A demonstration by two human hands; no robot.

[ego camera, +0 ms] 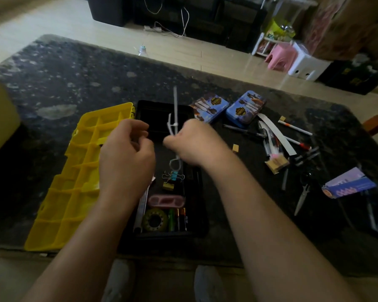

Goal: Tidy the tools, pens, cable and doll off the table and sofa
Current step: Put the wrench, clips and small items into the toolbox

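Head view. Found the white cable [174, 118] folded into a small bundle and clamped in the curled fingers of the right hand [190, 142]. One straight end stuck up toward 12 o'clock and a thin loop hung out toward 6 o'clock. Held above the black toolbox [196, 214], not resting on anything.

Saw the left hand [127, 153] just at 9 o'clock of the cable, apart from it. Fingers clenched inward with nothing visible between them.

Under both hands, noted the toolbox open on the desk [74, 83], with its yellow lid [74, 182] thrown flat toward 9 o'clock, ribbed inside facing up. In the near end of the toolbox, toward 6 o'clock, made out binder clips [172, 176], a pink case [166, 201], a greenish tape roll [154, 220] and some batteries [180, 219] beside the roll at its 3 o'clock.

At 1 o'clock of the right hand, counted two blue tins [212, 107] lying side by side. At 3 o'clock, found a loose scatter of pens [271, 142] crossed over one another. Farther toward 4 o'clock, saw scissors [303, 192] with the points aimed at 6 o'clock, and a purple card [347, 186] just beyond them.

Past the desk's far edge, at 1 o'clock, picked out a pink stool [282, 57] on the floor.
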